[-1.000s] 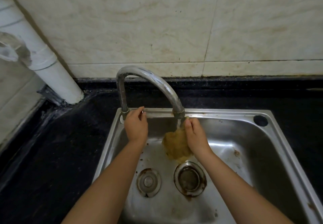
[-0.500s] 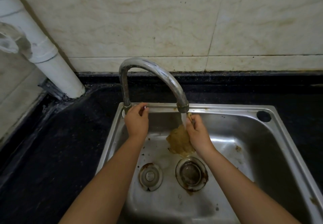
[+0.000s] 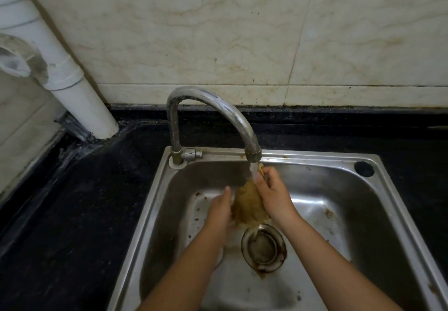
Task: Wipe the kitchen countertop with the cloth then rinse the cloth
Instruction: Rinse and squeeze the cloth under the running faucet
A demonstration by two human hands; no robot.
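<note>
One view only, worn on the person's head, looking forward and steeply down from close above the sink (image 3: pixel 378 172), which fills the lower centre and right of the frame. The tiled wall (image 3: pixel 194 32) spans the top, the dark desk (image 3: pixel 72 213) the lower left. Both forearms enter from the bottom edge.
</note>
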